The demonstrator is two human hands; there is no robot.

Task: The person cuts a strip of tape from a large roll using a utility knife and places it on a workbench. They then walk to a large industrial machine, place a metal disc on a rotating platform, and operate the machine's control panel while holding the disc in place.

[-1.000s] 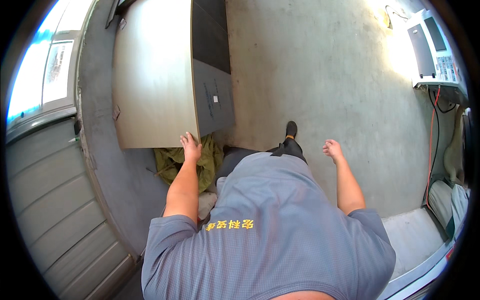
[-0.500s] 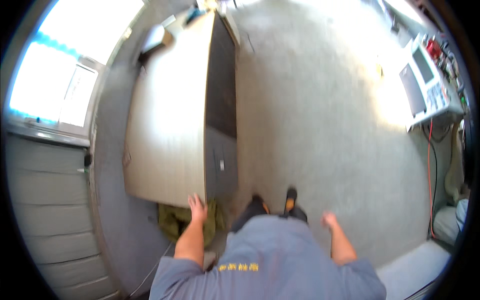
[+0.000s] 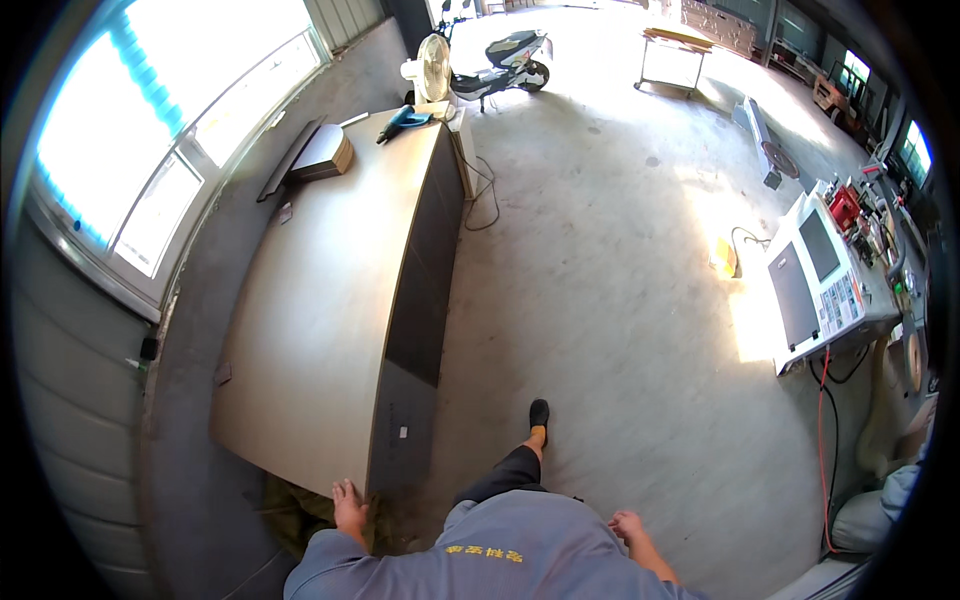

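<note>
My R hand point(image 3: 629, 527) hangs by my side, fingers curled in, nothing seen in it. L hand point(image 3: 349, 512) touches the surface point(image 3: 320, 320) at its near R corner – fingers laid out on top. Surface's on my L, green cloth point(image 3: 290, 510) bunched under near end. White machine point(image 3: 820, 265) off R. Far end of surface – blue tool point(image 3: 403, 122) on top, fan point(image 3: 433, 68) just past, scooter point(image 3: 515, 60) beyond w/ cart point(image 3: 680, 40) off R.

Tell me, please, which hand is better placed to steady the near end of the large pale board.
Probably the left hand: it rests on the large pale board at its near end, while the right hand is apart from it, farther right.
</note>
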